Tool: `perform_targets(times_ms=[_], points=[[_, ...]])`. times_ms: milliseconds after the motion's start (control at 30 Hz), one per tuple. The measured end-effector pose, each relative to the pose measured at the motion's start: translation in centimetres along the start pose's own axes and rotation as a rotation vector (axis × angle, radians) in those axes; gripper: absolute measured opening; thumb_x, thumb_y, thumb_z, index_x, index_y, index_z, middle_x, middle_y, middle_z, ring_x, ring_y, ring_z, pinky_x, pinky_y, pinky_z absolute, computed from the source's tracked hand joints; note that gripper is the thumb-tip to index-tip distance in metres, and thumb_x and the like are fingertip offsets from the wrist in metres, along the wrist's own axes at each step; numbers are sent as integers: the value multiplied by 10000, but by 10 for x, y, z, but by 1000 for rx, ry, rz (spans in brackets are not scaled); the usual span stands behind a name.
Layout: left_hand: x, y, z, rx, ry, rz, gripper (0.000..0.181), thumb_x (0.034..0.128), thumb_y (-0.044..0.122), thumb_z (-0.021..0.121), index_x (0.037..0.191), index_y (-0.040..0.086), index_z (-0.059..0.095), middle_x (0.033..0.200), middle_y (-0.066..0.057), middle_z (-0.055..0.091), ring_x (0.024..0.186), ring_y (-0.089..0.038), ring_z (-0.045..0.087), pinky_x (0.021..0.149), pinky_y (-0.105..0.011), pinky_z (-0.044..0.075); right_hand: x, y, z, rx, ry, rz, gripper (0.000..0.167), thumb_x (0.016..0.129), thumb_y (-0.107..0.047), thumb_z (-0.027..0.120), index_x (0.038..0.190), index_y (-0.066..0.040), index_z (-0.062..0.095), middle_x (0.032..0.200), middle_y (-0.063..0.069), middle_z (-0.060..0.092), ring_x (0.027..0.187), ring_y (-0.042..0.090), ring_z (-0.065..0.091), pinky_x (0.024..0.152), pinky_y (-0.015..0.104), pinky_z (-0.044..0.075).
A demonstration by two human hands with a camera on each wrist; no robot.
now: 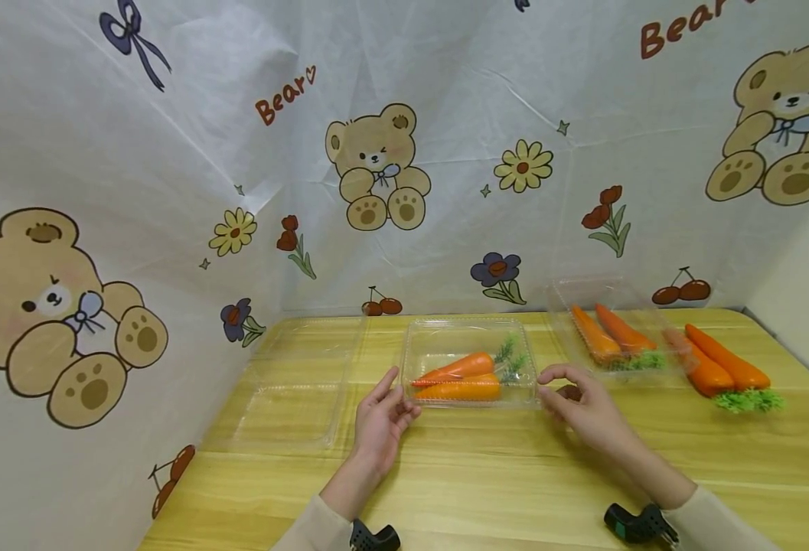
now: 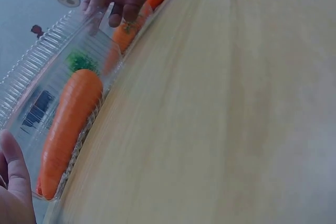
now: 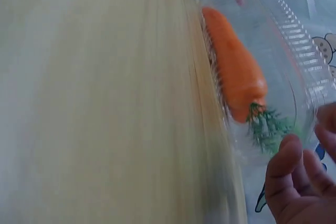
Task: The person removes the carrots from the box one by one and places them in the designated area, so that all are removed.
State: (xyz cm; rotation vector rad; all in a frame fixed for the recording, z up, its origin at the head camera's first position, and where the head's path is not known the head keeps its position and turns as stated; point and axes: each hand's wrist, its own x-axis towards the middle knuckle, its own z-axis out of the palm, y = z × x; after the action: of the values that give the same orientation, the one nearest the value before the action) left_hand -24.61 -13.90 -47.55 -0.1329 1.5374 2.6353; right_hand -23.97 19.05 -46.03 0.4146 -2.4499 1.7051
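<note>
In the head view, a clear plastic clamshell box (image 1: 469, 327) stands on the table with two orange carrots (image 1: 462, 387) with green tops inside. Beside its front left corner is my left hand (image 1: 380, 425), fingers loosely bent, with the thumb (image 2: 16, 166) by the box end in the left wrist view. At the opposite end my right hand (image 1: 586, 405) pinches the box's right edge between thumb and index finger. The right wrist view shows these fingertips (image 3: 289, 150) close around the clear corner, near a carrot's green top (image 3: 268, 127).
To the left lies an open clear clamshell box (image 1: 294, 390). At the back right, another clear box (image 1: 583, 291) has carrots (image 1: 600, 337) in it. More carrots (image 1: 728, 363) lie on the table to its right. A bear-print sheet (image 1: 445, 76) hangs behind the table.
</note>
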Motion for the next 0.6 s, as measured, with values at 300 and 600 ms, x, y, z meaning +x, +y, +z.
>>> perform_targets(times_ms=[300,600], points=[[-3,0,0,10,-7,2,539,1067,138,551,1584,95,406,883,10,562,774,-86,599,812,-238,623,-1,13,-14,-148,-96,-294,182,916,-18,754,1052,-135,726,1232,112,590,816,91,617,641,238,587],[-4,4,1,35,-14,-2,546,1074,137,538,1593,78,380,1124,-72,536,791,-72,592,825,-224,616,4,11,-19,-265,-99,-426,205,864,2,793,1003,-149,790,1184,65,663,821,28,595,595,218,539]])
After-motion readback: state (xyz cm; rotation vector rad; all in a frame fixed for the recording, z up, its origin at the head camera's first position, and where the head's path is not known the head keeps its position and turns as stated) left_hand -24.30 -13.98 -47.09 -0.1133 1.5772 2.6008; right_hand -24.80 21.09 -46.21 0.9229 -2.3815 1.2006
